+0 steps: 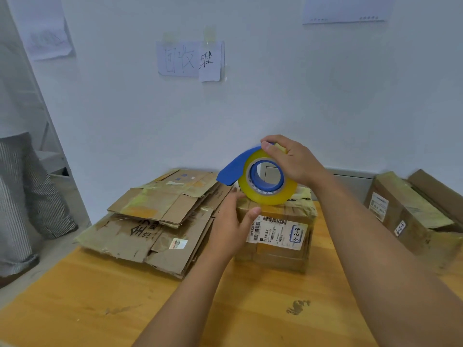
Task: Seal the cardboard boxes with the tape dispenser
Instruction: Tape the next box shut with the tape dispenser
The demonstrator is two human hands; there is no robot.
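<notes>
A small cardboard box (pixel 278 249) with a white shipping label stands on the wooden table (pixel 100 296). My right hand (pixel 290 161) grips the blue tape dispenser (pixel 260 179) from above, its yellowish tape roll resting on the box's top. My left hand (pixel 233 226) lies against the box's left front corner, thumb on the top edge, fingers on the left side.
A pile of flattened cardboard boxes (pixel 160 221) lies left of the small box. A larger taped box (pixel 411 216) stands at the right table edge. A person in striped trousers (pixel 22 196) stands at the far left. Paper notes hang on the white wall behind.
</notes>
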